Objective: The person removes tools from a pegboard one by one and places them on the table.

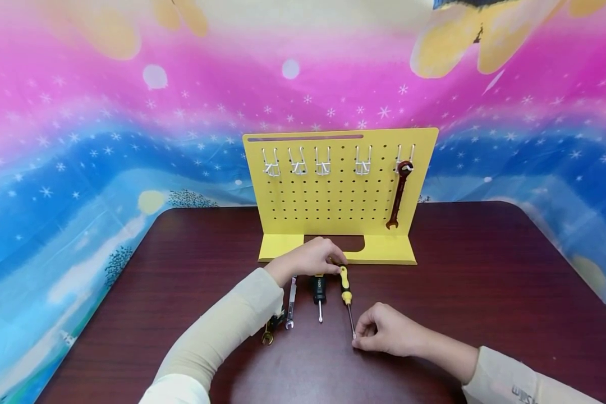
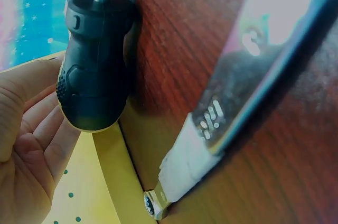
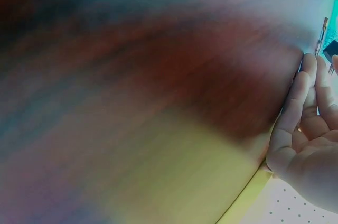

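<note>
A screwdriver with a yellow and black handle (image 1: 344,280) lies on the table, its thin shaft toward the person. My left hand (image 1: 315,259) pinches the handle's far end between thumb and fingers. At the shaft's tip, the thumb and fingertips of my right hand (image 1: 391,331) pinch the metal. Just left of it lies a black-handled screwdriver (image 1: 320,289), which hides the left fingertips in the left wrist view. Beside that is a silver wrench (image 1: 291,303) with a white band (image 2: 187,166). A gold-coloured wrench (image 1: 267,338) lies partly hidden under the left sleeve.
A yellow pegboard (image 1: 328,207) stands on the dark red table (image 1: 207,241) behind the hands. Several white hooks (image 1: 322,163) line its upper part. From the rightmost hook hangs a reddish-brown wrench (image 1: 398,196). A patterned cloth (image 1: 106,129) surrounds the table's back and sides.
</note>
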Demonstrator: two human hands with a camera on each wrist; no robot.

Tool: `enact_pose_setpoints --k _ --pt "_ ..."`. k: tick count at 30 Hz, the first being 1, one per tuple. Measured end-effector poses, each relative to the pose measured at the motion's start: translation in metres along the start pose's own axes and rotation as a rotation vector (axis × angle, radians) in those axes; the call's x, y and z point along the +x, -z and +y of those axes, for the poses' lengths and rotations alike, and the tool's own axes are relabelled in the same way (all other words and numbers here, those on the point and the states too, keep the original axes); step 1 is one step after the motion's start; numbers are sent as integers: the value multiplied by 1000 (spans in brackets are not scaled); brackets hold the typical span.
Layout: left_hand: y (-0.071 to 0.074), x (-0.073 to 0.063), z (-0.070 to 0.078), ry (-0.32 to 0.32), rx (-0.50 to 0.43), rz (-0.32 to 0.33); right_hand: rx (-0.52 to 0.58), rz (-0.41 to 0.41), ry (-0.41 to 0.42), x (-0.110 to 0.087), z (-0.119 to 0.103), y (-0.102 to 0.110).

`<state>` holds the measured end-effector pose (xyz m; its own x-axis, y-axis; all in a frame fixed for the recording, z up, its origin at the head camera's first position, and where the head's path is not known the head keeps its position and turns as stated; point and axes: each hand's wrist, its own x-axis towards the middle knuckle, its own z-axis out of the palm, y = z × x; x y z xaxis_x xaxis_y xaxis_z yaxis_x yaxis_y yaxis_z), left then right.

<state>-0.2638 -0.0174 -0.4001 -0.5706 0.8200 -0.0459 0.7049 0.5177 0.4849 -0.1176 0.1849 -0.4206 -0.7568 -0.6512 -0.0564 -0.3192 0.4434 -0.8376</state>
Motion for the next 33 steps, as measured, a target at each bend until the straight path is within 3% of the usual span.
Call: enact_pose_setpoints --k 14,26,33 --pt "-3 -2 4 59 -15 -22 -23 14 -16 1 -1 -2" --pt "-3 -1 7 53 45 -21 3 19 6 -1 0 1" --pt "2 -1 3 30 39 -4 10 46 11 -6 5 14"
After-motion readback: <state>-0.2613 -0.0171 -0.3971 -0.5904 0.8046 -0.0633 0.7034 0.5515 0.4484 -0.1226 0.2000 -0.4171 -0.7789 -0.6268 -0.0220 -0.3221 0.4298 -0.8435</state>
